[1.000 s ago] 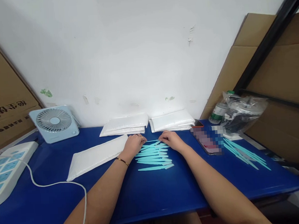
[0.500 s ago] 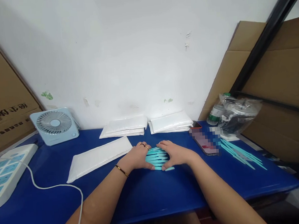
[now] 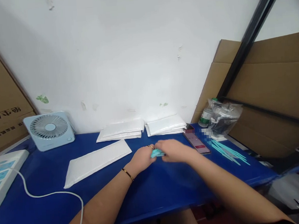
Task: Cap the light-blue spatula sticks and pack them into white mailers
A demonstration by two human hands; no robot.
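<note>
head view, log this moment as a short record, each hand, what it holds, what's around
left hand: closed on the left end of the turquoise bundle
right hand: closed on its right end
surface: blue table
left side: white packet, fan
back: left packet stack, right packet stack
right side: phone, loose turquoise sticks, bottle

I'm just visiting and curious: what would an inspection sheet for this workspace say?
Surface: glossy blue tabletop.
Job's things: bunch of thin turquoise sticks, in both hands; loose turquoise sticks, at right.
Clutter: square pale-blue fan; flat white packets, single and stacked; phone with pink screen; green-capped clear bottle; clear plastic bag.
Grippers: bare left hand and right hand, both closed on the bunch.
Cables: thin white cable, crossing blue-and-white power strip and left forearm.
Surroundings: scuffed white wall; brown cardboard, both sides; black metal frame, right.
</note>
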